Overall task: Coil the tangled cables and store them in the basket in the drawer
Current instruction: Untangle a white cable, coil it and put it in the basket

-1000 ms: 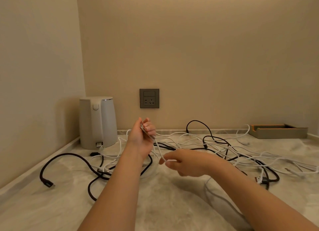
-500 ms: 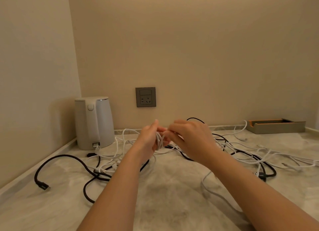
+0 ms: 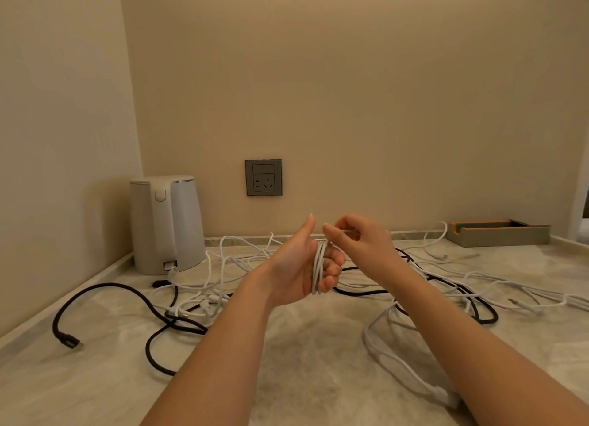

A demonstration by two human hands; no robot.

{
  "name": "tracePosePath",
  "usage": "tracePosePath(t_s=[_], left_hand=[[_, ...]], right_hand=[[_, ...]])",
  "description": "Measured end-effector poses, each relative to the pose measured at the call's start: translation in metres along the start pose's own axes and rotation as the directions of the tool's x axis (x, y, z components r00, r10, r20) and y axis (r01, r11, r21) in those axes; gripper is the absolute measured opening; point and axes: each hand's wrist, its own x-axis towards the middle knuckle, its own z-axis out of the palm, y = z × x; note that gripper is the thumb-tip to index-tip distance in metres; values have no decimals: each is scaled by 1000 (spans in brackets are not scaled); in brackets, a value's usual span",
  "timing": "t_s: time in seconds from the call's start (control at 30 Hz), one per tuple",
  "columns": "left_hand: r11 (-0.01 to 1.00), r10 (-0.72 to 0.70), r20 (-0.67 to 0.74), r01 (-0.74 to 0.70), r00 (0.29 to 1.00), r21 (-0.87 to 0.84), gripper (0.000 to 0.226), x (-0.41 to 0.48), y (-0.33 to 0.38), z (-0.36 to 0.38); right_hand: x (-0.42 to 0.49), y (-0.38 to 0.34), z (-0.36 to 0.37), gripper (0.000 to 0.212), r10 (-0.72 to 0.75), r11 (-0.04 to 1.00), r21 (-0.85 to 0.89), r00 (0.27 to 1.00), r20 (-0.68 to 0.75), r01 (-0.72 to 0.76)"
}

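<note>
Left hand point(image 3: 296, 266): bare, with slim fingers point(image 3: 333, 271) and a long thumb.
Thumb nail point(image 3: 310, 217): small, and it sticks out a little past the thumb tip.
Right hand point(image 3: 363, 244): bare, with slim fingers point(image 3: 333, 231); the knuckles show as small bumps.
Left arm point(image 3: 229, 346): bare and smooth from the wrist down to the bottom edge. It is thin at the wrist and looks wider near the camera.
Right arm point(image 3: 462, 339): bare and smooth too, from the wrist down to the bottom right corner. It also looks wider near the camera.
Wrists: bare on both sides, with soft creases where the hands begin.
</note>
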Motion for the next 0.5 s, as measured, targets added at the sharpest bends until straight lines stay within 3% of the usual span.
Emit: tracePosePath(t_s=[0.17, 0.27, 0.37, 0.5], left_hand=[[997, 74, 66, -72, 995, -35, 54, -4, 5, 5], [983, 157, 12, -156, 987, -95, 39, -4, 7, 8], [953, 197, -75, -209, 978, -218, 43, -2, 8, 6], [867, 237, -198, -299, 951, -399, 42, -3, 12, 0]], right_hand=[[-1, 14, 11, 62, 165, 963, 188, 973, 159, -194], [-4, 16, 13, 64, 232, 953, 131, 937, 260, -272], [-8, 8, 16, 53, 208, 965, 88, 925, 317, -248], [-11, -10, 19, 56, 182, 982, -108, 912, 367, -153]])
